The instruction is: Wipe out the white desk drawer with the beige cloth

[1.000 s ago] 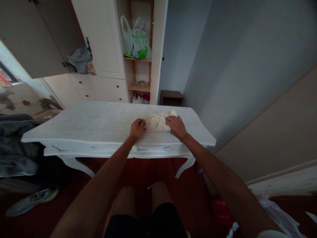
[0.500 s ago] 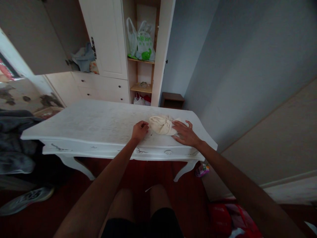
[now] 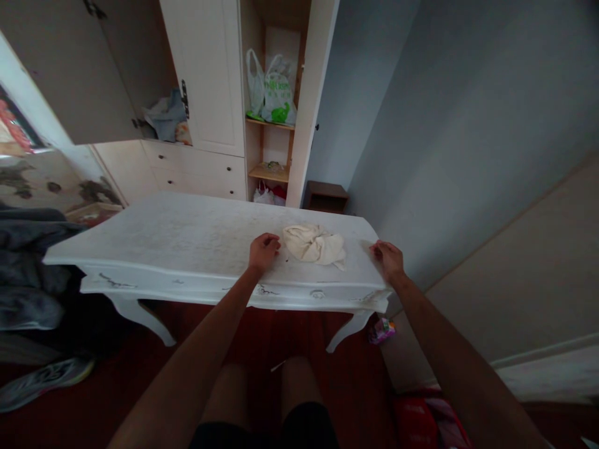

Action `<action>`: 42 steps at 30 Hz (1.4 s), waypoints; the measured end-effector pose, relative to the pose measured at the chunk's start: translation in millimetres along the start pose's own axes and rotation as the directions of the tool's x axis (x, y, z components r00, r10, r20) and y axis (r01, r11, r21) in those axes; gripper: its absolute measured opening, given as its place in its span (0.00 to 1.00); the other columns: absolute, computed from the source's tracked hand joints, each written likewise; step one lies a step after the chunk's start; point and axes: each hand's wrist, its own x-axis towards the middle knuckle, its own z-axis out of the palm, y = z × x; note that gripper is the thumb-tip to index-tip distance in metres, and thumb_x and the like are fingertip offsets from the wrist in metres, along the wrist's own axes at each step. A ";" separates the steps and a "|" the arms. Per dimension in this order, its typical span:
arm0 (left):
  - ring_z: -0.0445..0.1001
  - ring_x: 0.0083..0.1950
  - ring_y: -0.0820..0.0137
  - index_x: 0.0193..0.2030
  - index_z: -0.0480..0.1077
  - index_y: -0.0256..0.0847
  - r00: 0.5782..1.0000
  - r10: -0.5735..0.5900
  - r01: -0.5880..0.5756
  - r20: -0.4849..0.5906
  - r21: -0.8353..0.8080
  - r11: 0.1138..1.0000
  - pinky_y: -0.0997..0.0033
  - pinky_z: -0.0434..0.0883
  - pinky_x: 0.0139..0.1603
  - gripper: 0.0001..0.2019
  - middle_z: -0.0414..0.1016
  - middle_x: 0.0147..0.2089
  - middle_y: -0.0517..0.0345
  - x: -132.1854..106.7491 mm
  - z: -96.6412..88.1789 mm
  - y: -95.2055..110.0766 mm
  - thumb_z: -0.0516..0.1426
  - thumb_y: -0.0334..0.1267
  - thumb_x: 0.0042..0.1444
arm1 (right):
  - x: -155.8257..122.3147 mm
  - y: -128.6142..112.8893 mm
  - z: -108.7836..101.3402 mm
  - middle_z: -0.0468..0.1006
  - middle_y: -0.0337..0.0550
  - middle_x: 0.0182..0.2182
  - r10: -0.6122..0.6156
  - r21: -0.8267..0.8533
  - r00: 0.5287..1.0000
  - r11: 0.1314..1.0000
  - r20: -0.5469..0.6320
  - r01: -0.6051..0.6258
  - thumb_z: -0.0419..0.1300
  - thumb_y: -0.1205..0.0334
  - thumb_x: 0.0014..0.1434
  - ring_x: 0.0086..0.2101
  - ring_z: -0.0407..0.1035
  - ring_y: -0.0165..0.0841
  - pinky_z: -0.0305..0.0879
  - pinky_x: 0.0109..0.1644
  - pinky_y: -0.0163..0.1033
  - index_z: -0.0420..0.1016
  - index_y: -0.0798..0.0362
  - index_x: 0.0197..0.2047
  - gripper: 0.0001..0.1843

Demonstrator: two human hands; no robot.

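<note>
A crumpled cream cloth (image 3: 314, 244) lies bunched on the white table (image 3: 187, 234), right of its middle. My left hand (image 3: 264, 252) is just left of the cloth, above the tabletop, with its fingers curled in and nothing visible in them. Over by the table's right end is my right hand (image 3: 388, 259), apart from the cloth. Its fingertips are pinched together; whether anything small is between them is hidden. A tiny dark speck (image 3: 287, 260) shows on the tabletop between my left hand and the cloth.
Behind the table stands a white wardrobe (image 3: 206, 93) with open doors and plastic bags (image 3: 277, 96) on a shelf. A grey wall (image 3: 397, 125) closes off the right. Dark clothing (image 3: 32, 268) is piled at left; a red bag (image 3: 416, 421) sits on the floor.
My right hand has let go of the cloth, moved right to the table's end and closed its spread fingers. The cloth's right end now shows. My left hand stays about where it was.
</note>
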 end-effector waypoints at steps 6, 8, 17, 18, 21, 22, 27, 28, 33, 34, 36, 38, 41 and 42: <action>0.64 0.17 0.77 0.36 0.73 0.37 0.999 -0.004 -0.001 -0.045 -0.111 0.994 0.81 0.61 0.19 0.11 0.68 0.17 0.66 -4.9 -4.4 8.1 0.57 0.41 0.48 | -8.8 -8.9 -0.3 0.81 0.44 0.30 0.027 0.192 0.999 0.981 -0.022 -0.022 0.74 0.66 0.40 0.26 0.71 0.25 0.68 0.27 0.29 0.76 0.57 0.30 0.14; 0.55 0.12 0.79 0.38 0.74 0.38 1.000 -0.007 0.004 -0.029 -0.069 0.998 0.81 0.52 0.16 0.13 0.62 0.12 0.69 -7.9 -5.9 10.3 0.56 0.42 0.49 | -11.4 -11.6 -1.7 0.79 0.41 0.25 0.059 0.202 0.998 0.978 -0.022 -0.054 0.75 0.66 0.39 0.21 0.68 0.25 0.64 0.21 0.28 0.75 0.56 0.32 0.17; 0.50 0.09 0.80 0.43 0.72 0.39 0.999 -0.046 0.044 -0.024 -0.084 0.995 0.81 0.47 0.12 0.16 0.60 0.12 0.71 -14.3 -9.2 14.9 0.55 0.43 0.49 | -4.1 -2.3 -9.4 0.68 0.33 0.17 0.030 0.293 0.998 0.956 -0.058 -0.012 0.73 0.58 0.46 0.18 0.63 0.24 0.75 0.30 0.34 0.69 0.53 0.25 0.16; 0.49 0.09 0.80 0.42 0.72 0.39 0.999 -0.051 0.050 -0.013 -0.089 0.995 0.81 0.47 0.12 0.16 0.60 0.12 0.72 -13.4 -9.4 13.9 0.56 0.44 0.48 | -2.0 -0.4 -11.2 0.74 0.37 0.24 0.011 0.296 0.999 0.955 -0.049 0.004 0.74 0.62 0.44 0.25 0.71 0.28 0.77 0.37 0.37 0.73 0.53 0.32 0.15; 0.57 0.14 0.81 0.41 0.69 0.40 1.000 -0.009 0.011 0.011 -0.151 0.988 0.82 0.55 0.15 0.19 0.66 0.19 0.70 -8.4 -9.8 8.6 0.62 0.42 0.41 | 4.4 6.2 -17.6 0.71 0.44 0.56 -0.006 0.299 0.999 0.954 -0.033 0.015 0.74 0.70 0.38 0.54 0.70 0.37 0.76 0.51 0.45 0.70 0.41 0.55 0.40; 0.62 0.17 0.80 0.42 0.68 0.40 1.000 0.017 -0.016 0.002 -0.187 0.982 0.81 0.60 0.17 0.22 0.69 0.23 0.69 -6.1 -10.0 6.3 0.65 0.40 0.37 | 6.4 8.5 -19.3 0.64 0.43 0.63 0.000 0.300 0.999 0.954 -0.038 0.011 0.74 0.72 0.37 0.60 0.65 0.39 0.75 0.53 0.47 0.67 0.36 0.59 0.46; 0.72 0.29 0.77 0.42 0.69 0.41 0.996 0.046 -0.068 -0.082 -0.286 0.956 0.76 0.72 0.28 0.28 0.72 0.37 0.64 4.0 -10.7 -4.1 0.67 0.35 0.29 | 13.6 17.0 -19.3 0.72 0.43 0.54 -0.011 0.321 0.999 0.947 -0.037 0.023 0.74 0.73 0.38 0.54 0.71 0.39 0.72 0.57 0.48 0.75 0.45 0.46 0.31; 0.72 0.30 0.77 0.41 0.71 0.41 0.996 0.046 -0.067 -0.080 -0.296 0.953 0.76 0.72 0.29 0.25 0.72 0.37 0.63 4.9 -10.7 -5.3 0.67 0.35 0.30 | 14.0 17.5 -18.0 0.76 0.43 0.48 -0.016 0.325 0.999 0.945 -0.028 0.024 0.74 0.72 0.38 0.49 0.74 0.37 0.73 0.56 0.48 0.76 0.48 0.42 0.26; 0.75 0.31 0.74 0.32 0.74 0.37 0.998 0.057 -0.067 -0.040 -0.337 0.939 0.76 0.72 0.32 0.18 0.76 0.31 0.60 2.3 -8.9 -4.6 0.69 0.40 0.32 | 10.7 15.2 -13.9 0.79 0.41 0.31 -0.008 0.315 1.000 0.949 -0.001 0.008 0.74 0.70 0.36 0.33 0.74 0.31 0.77 0.43 0.40 0.78 0.54 0.31 0.16; 0.74 0.29 0.75 0.31 0.74 0.37 0.998 0.059 -0.066 -0.032 -0.323 0.944 0.77 0.71 0.30 0.18 0.76 0.29 0.60 1.1 -8.6 -3.7 0.70 0.42 0.32 | 9.5 14.3 -13.7 0.80 0.41 0.30 -0.004 0.309 1.000 0.951 -0.002 0.004 0.74 0.70 0.35 0.32 0.73 0.30 0.76 0.40 0.38 0.78 0.54 0.30 0.15; 0.68 0.21 0.78 0.31 0.75 0.36 0.997 0.065 -0.072 -0.037 -0.270 0.960 0.78 0.64 0.22 0.19 0.76 0.26 0.60 -1.0 -8.3 -2.0 0.71 0.45 0.33 | 7.3 12.5 -13.5 0.80 0.41 0.29 -0.001 0.299 1.000 0.954 0.004 0.000 0.73 0.70 0.35 0.31 0.73 0.30 0.75 0.37 0.36 0.79 0.54 0.29 0.15; 0.63 0.18 0.81 0.30 0.75 0.36 0.995 0.070 -0.085 -0.070 -0.237 0.968 0.78 0.59 0.19 0.20 0.75 0.25 0.61 -1.7 -8.4 -1.4 0.72 0.47 0.34 | 5.6 10.8 -13.3 0.80 0.42 0.29 -0.003 0.288 1.000 0.958 0.019 -0.002 0.73 0.70 0.35 0.31 0.73 0.30 0.74 0.36 0.36 0.79 0.54 0.29 0.14; 0.71 0.26 0.77 0.31 0.75 0.37 0.993 0.072 -0.095 -0.092 -0.277 0.956 0.78 0.67 0.27 0.22 0.78 0.28 0.59 -0.3 -9.2 -2.8 0.73 0.45 0.30 | 4.0 8.6 -12.6 0.80 0.43 0.29 0.004 0.278 1.000 0.960 0.024 -0.011 0.72 0.70 0.34 0.31 0.73 0.31 0.73 0.35 0.35 0.79 0.54 0.28 0.13; 0.74 0.30 0.75 0.32 0.76 0.37 0.994 0.069 -0.091 -0.087 -0.288 0.953 0.77 0.69 0.31 0.22 0.78 0.30 0.58 0.5 -9.5 -3.6 0.73 0.44 0.29 | 3.6 8.1 -12.3 0.80 0.43 0.28 0.008 0.279 1.000 0.960 0.019 -0.013 0.72 0.70 0.34 0.31 0.73 0.31 0.72 0.34 0.34 0.79 0.54 0.28 0.13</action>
